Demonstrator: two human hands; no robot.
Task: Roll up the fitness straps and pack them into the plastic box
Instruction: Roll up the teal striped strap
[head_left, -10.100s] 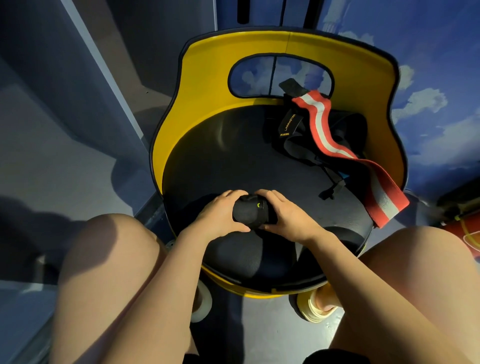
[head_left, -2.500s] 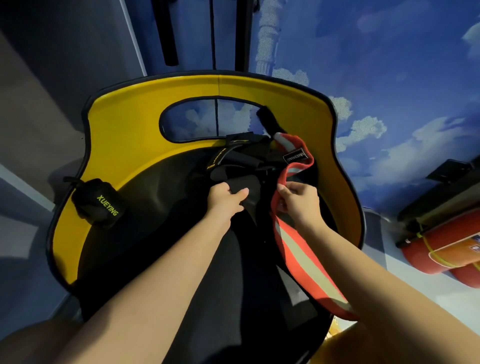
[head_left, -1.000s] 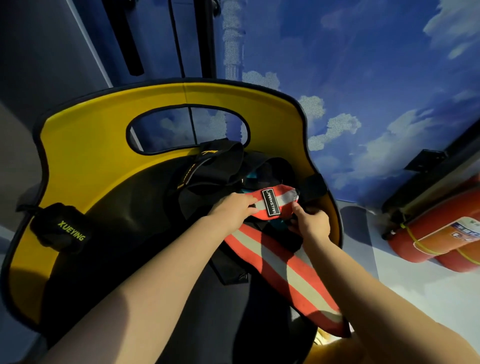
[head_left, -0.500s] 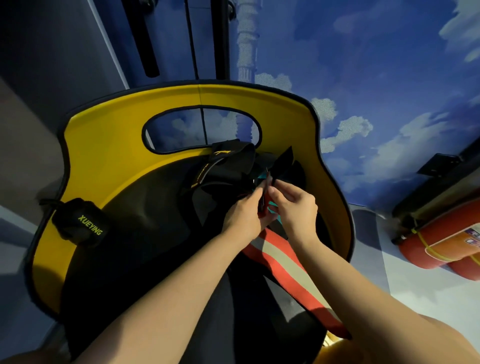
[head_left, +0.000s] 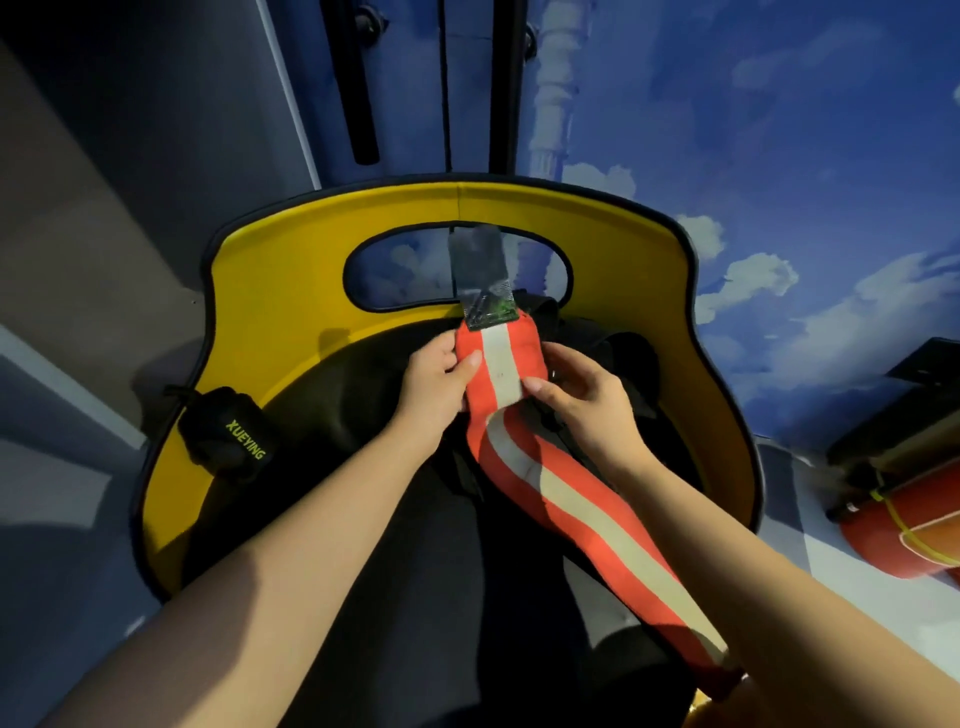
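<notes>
A red strap with a white middle stripe (head_left: 566, 493) runs from the back of the black seat down to the lower right. My left hand (head_left: 434, 384) and my right hand (head_left: 587, 400) pinch its far end from both sides, holding it stretched flat. A black tab (head_left: 480, 275) sticks up from that end. A rolled black strap marked XUEYING (head_left: 228, 436) lies at the seat's left edge, apart from both hands. More black straps (head_left: 602, 358) are piled behind my right hand. No plastic box is in view.
The straps rest on a chair with a black seat (head_left: 363, 519) and a yellow backrest (head_left: 311, 265) with an oval cut-out. Red cylinders (head_left: 914, 525) lie on the floor at the right. A blue wall with painted clouds stands behind.
Both hands have spread apart and pulled the red strap's end open and flat, with its black tab now standing up. The view has shifted slightly.
</notes>
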